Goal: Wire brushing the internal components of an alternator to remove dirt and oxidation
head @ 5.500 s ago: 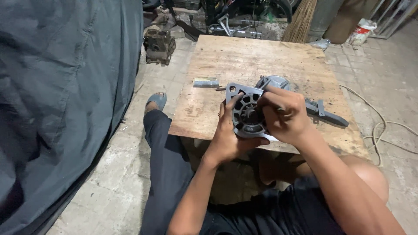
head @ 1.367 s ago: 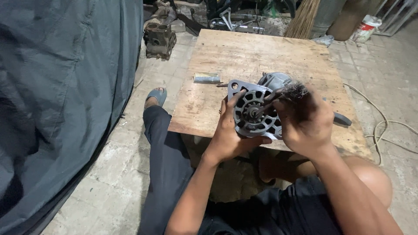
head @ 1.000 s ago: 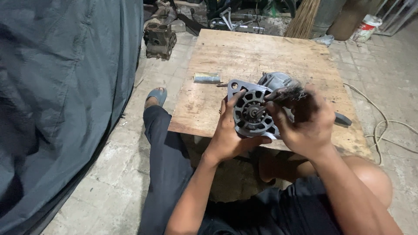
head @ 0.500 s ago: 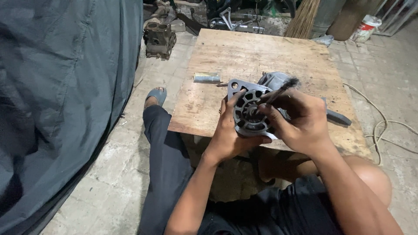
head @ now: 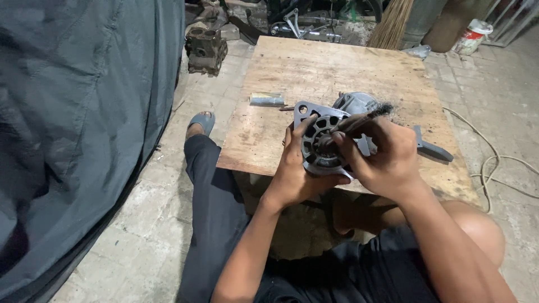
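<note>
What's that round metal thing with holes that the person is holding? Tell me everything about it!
The metal housing is a grey, dirty, cast-looking part with a round face, slots ringed around a dark hub, and a corner lug with a bolt hole. It stands tilted on its edge at the near side of the wooden board, face toward the camera. The left hand grips its left rim from below. The right hand covers its right side and holds a dark brush against the face.

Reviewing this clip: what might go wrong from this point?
1. The grey metal housing is held at the wooden board's near edge by the left hand alone; it might slip off.
2. The right hand works a brush beside the housing's slotted openings; fingers might catch there.
</note>
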